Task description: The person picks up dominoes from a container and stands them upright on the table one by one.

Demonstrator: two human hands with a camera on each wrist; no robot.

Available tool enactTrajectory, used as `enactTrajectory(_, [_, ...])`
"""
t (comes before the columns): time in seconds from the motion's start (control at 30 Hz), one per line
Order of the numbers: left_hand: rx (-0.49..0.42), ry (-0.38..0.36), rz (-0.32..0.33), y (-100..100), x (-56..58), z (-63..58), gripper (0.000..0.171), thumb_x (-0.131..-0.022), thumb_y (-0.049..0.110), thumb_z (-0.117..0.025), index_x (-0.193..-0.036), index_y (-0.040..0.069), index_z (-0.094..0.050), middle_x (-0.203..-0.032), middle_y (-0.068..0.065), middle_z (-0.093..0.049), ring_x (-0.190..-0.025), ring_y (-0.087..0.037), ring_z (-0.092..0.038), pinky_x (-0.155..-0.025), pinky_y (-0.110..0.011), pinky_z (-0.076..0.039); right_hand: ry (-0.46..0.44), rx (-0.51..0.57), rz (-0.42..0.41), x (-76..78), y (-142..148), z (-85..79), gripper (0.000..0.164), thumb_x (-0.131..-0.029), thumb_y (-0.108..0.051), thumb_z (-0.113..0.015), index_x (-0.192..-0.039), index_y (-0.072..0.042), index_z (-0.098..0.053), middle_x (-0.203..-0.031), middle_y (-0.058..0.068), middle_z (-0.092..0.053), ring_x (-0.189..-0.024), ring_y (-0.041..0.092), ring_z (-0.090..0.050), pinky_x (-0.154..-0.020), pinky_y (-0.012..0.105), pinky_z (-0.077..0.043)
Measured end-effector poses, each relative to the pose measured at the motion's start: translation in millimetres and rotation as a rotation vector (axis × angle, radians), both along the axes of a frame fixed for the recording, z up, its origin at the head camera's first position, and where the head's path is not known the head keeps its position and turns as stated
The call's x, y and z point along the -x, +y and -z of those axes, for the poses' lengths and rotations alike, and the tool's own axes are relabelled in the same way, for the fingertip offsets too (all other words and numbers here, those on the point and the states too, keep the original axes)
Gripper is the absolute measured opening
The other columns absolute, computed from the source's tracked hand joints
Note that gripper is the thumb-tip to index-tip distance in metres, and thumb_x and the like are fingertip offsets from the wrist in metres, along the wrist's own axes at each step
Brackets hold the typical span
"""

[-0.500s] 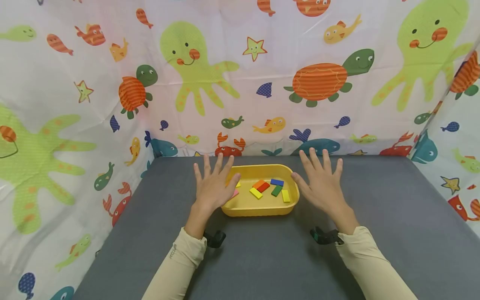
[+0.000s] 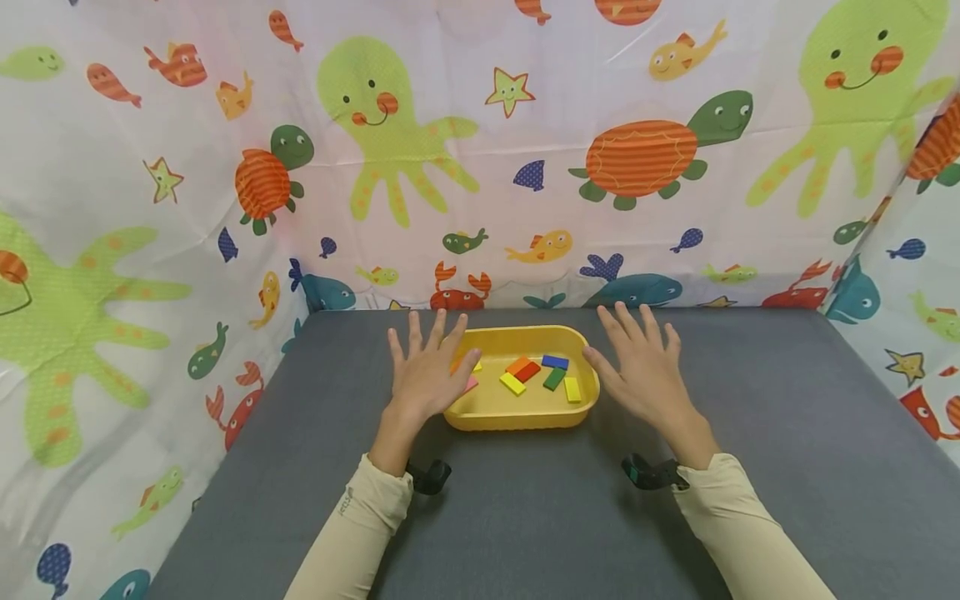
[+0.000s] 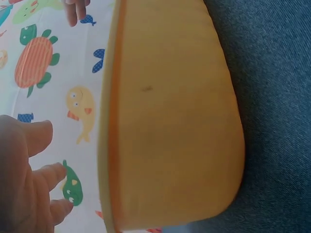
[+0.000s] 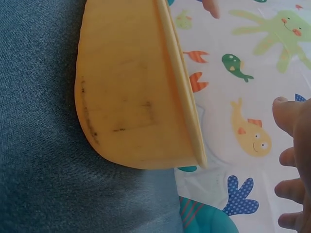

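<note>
A yellow plastic tub stands at the far middle of the grey table. Inside lie several small blocks, among them a red block, a blue block, a green block and a pink block partly hidden by my left thumb. My left hand is spread with straight fingers over the tub's left end, covering that corner. At the right end my right hand is likewise spread, its thumb close to the rim. Neither hand holds anything. Both wrist views show the tub's outer side wall.
Around the tub lies the grey cloth-covered table. A white curtain printed with sea animals rises behind the table and along both sides. Each wrist carries a black strapped device.
Both hands stay spread beside the tub; the fingertips dip slightly. The head view has shifted a little. The tub and blocks have not moved.
</note>
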State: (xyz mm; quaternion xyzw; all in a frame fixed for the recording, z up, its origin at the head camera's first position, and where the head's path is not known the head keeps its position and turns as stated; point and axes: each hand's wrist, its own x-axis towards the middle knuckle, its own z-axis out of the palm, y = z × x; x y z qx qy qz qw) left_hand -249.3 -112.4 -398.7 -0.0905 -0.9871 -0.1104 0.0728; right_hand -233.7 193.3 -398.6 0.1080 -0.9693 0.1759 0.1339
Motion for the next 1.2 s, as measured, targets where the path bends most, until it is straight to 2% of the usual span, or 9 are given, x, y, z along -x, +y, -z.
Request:
enactTrajectory(0.17, [-0.026, -0.003, 0.006, -4.4, 4.7, 5.0, 0.065, -0.096, 0.062, -0.033, -0.154, 0.035, -0.02, -0.163, -0.003, -0.012, -0.15, -0.041, 0.008, -0.113, -0.067, 0.01, -0.002, 0.001, -0.033, 2.5, -2.7, 2.0, 0.07, -0.097, -0.053, -0.046, -0.154, -0.02, -0.024, -0.158, 0.017, -0.026, -0.146, 0.046, -0.014, -0.109, 0.072, -0.009])
enactTrajectory(0.4, [-0.065, -0.106, -0.013, -13.9, 10.1, 16.1, 0.069, -0.094, 0.066, -0.032, -0.154, 0.036, -0.015, -0.163, -0.005, -0.016, -0.15, -0.041, 0.005, -0.113, -0.066, 0.013, -0.033, 0.042, -0.134, 6.8, -8.2, 7.7, 0.064, -0.095, -0.046, -0.054, -0.15, -0.019, -0.035, -0.153, 0.015, -0.038, -0.141, 0.043, -0.025, -0.107, 0.066, -0.019])
enactTrajectory(0.57, [-0.138, -0.17, 0.012, -24.4, 14.0, 22.6, 0.078, -0.092, 0.066, -0.039, -0.156, 0.031, -0.012, -0.161, -0.007, -0.024, -0.15, -0.041, -0.002, -0.113, -0.066, 0.013, -0.046, 0.117, -0.211, 12.4, -10.1, 15.8, 0.059, -0.095, -0.043, -0.057, -0.148, -0.024, -0.04, -0.146, 0.011, -0.048, -0.133, 0.036, -0.034, -0.102, 0.058, -0.026])
enactTrajectory(0.67, [-0.204, -0.224, 0.049, -32.7, 16.5, 26.0, 0.082, -0.09, 0.068, -0.042, -0.156, 0.029, -0.01, -0.16, -0.005, -0.025, -0.15, -0.04, -0.006, -0.114, -0.066, 0.011, -0.046, 0.163, -0.243, 15.2, -13.0, 18.8, 0.057, -0.094, -0.043, -0.058, -0.146, -0.026, -0.042, -0.141, 0.009, -0.054, -0.128, 0.033, -0.038, -0.099, 0.055, -0.028])
enactTrajectory(0.8, [-0.356, -0.324, 0.119, -44.9, 21.6, 30.7, 0.086, -0.087, 0.069, -0.047, -0.155, 0.031, -0.011, -0.161, -0.002, -0.022, -0.15, -0.035, -0.013, -0.115, -0.067, 0.004, -0.055, 0.195, -0.257, 16.2, -17.6, 18.1, 0.056, -0.093, -0.045, -0.06, -0.144, -0.025, -0.046, -0.136, 0.009, -0.057, -0.122, 0.03, -0.042, -0.096, 0.051, -0.03])
enactTrajectory(0.97, [-0.576, -0.431, 0.205, -58.9, 27.6, 36.8, 0.088, -0.086, 0.063, -0.057, -0.154, 0.029, -0.014, -0.161, 0.0, -0.023, -0.148, -0.028, -0.026, -0.116, -0.064, -0.017, -0.08, 0.201, -0.272, 18.3, -22.4, 16.6, 0.055, -0.093, -0.043, -0.061, -0.143, -0.025, -0.048, -0.135, 0.007, -0.058, -0.118, 0.028, -0.044, -0.095, 0.05, -0.032])
enactTrajectory(1.03, [-0.621, -0.454, 0.228, -62.1, 29.2, 39.9, 0.088, -0.086, 0.06, -0.059, -0.154, 0.029, -0.014, -0.16, 0.001, -0.022, -0.147, -0.027, -0.027, -0.114, -0.061, -0.025, -0.095, 0.202, -0.274, 19.2, -24.2, 16.4, 0.054, -0.093, -0.043, -0.061, -0.142, -0.025, -0.048, -0.135, 0.006, -0.058, -0.118, 0.027, -0.044, -0.097, 0.05, -0.033])
enactTrajectory(1.2, [-0.685, -0.488, 0.257, -65.2, 32.7, 47.9, 0.086, -0.09, 0.054, -0.059, -0.155, 0.031, -0.008, -0.162, -0.001, -0.017, -0.147, -0.029, -0.026, -0.115, -0.06, -0.025, -0.118, 0.193, -0.29, 21.8, -29.7, 13.1, 0.055, -0.091, -0.051, -0.058, -0.14, -0.026, -0.051, -0.131, 0.002, -0.061, -0.107, 0.025, -0.047, -0.093, 0.044, -0.035])
